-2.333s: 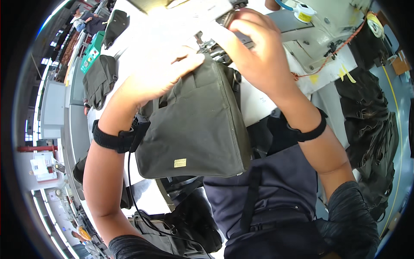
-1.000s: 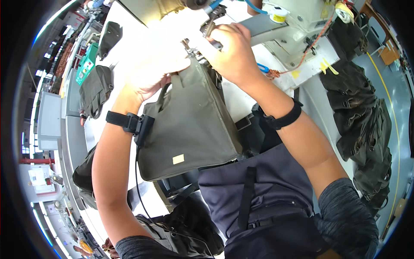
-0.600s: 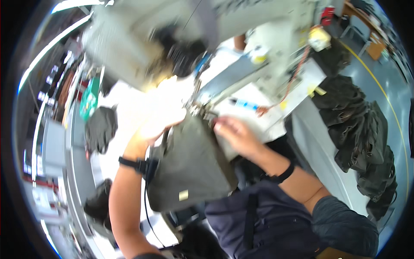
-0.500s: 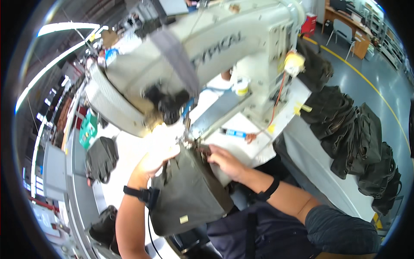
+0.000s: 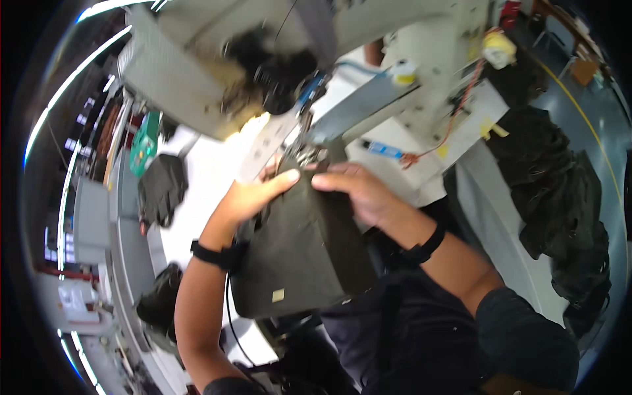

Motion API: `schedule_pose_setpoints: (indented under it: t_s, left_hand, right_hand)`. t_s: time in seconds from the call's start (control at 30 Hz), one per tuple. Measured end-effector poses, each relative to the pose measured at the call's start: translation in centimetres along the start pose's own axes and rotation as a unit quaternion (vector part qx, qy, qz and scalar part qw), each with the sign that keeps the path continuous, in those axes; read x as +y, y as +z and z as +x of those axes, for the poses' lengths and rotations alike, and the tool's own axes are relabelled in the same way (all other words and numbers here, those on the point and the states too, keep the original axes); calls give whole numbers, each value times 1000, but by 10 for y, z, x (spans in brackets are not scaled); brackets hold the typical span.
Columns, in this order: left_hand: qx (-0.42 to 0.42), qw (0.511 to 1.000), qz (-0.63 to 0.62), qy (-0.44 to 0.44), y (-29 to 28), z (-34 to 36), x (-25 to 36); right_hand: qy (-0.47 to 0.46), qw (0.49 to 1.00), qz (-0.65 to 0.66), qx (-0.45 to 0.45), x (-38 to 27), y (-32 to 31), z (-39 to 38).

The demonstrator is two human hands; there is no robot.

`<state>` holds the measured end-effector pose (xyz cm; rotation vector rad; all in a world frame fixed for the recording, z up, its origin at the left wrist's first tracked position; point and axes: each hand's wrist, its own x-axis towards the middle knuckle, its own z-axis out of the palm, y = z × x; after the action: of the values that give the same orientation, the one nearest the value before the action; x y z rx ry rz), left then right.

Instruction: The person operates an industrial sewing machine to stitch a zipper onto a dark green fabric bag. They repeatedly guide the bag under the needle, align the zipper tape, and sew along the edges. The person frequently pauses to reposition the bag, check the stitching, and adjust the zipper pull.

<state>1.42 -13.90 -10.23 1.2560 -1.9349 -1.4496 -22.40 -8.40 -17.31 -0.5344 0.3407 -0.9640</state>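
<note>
A dark olive fabric bag hangs from the sewing machine's needle area, its upper edge under the presser foot. My left hand grips the bag's upper left side, thumb laid on the cloth and fingers behind it. On the upper right side, my right hand holds the cloth likewise, its thumb pointing toward the left one. Both thumbs lie just below the presser foot. A small pale yellow tag sits low on the bag's front. The fingers behind the cloth are partly hidden.
The big cream sewing machine arches over the work. A blue marker lies on white paper to its right. Dark bags are piled at the right; another dark bag lies on the left of the table, near a green object.
The view has tipped down, so the machine sits higher. My left thumb has come across the bag's front, and both hands now hold its top edge close together below the presser foot.
</note>
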Motion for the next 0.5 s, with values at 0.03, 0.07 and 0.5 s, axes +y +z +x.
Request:
schedule_pose_setpoints:
  t_s: [0.03,0.07,0.5]
  left_hand:
    - [-2,1000,-3,3,3,5,3]
    - [8,1000,20,9,3,3,-1]
    - [42,998,36,16,8,-6,7]
  right_hand:
    - [-8,1000,-2,20,-5,3,-3]
    - [-4,1000,1,13,-10,7,-7]
    - [-26,998,-49,26,-7,6,3]
